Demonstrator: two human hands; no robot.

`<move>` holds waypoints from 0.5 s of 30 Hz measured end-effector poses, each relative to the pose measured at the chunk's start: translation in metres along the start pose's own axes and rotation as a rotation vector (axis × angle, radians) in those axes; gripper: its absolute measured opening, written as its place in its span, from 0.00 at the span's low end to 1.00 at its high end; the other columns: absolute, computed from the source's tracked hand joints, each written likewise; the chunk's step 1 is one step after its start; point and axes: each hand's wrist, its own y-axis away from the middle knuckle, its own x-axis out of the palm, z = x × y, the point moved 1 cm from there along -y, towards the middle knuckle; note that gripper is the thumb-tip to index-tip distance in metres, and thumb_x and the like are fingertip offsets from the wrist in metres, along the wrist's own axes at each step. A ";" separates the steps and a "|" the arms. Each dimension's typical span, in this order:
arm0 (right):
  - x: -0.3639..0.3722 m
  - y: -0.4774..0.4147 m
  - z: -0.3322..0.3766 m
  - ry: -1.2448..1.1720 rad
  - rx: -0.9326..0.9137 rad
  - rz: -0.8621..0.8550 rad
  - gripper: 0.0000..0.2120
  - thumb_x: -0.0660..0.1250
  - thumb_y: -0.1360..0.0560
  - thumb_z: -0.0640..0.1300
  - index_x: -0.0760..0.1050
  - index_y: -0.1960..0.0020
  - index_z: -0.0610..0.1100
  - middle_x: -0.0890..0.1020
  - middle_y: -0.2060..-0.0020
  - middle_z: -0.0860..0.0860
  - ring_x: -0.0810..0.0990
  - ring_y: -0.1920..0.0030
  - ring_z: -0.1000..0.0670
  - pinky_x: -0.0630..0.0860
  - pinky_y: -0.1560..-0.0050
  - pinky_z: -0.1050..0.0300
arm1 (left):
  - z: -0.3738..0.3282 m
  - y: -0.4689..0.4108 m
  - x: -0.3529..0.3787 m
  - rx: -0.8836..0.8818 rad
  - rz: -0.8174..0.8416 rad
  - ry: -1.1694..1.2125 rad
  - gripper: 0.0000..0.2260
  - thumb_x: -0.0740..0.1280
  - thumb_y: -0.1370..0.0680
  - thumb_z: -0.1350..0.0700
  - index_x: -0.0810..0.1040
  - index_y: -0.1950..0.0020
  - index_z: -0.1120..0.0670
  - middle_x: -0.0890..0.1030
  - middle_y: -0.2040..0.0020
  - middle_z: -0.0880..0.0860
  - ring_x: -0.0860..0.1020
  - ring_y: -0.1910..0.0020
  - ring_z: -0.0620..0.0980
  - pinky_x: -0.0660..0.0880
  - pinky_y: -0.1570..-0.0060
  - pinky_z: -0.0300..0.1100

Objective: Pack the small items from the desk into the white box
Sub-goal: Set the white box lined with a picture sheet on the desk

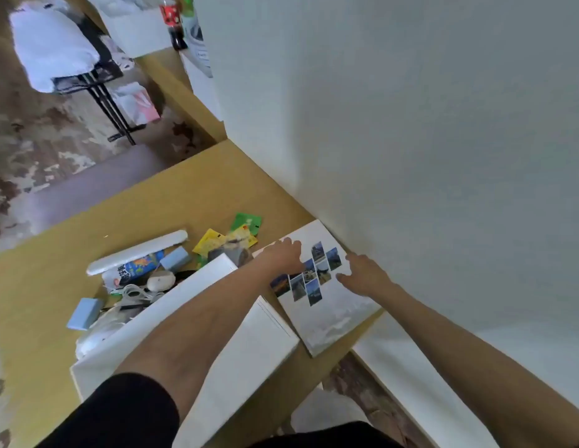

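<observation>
No print is sharp enough to read: the blue carton (137, 268) and the yellow (210, 242) and green packets (246, 223) show only blurred graphics. Your white box (191, 321) sits on the desk (39, 286), its contents hidden by your forearm. Your left hand (283, 257) and right hand (364, 274) lie flat, fingers spread, on a photo-printed white booklet (327, 305) beside the box.
</observation>
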 end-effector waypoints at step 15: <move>0.003 -0.022 -0.011 -0.079 -0.190 -0.049 0.15 0.67 0.24 0.49 0.64 0.43 0.49 0.79 0.45 0.46 0.81 0.52 0.47 0.80 0.54 0.52 | 0.024 -0.023 0.005 -0.260 -0.029 0.513 0.43 0.71 0.30 0.43 0.52 0.24 0.55 0.56 0.24 0.58 0.61 0.28 0.60 0.62 0.29 0.56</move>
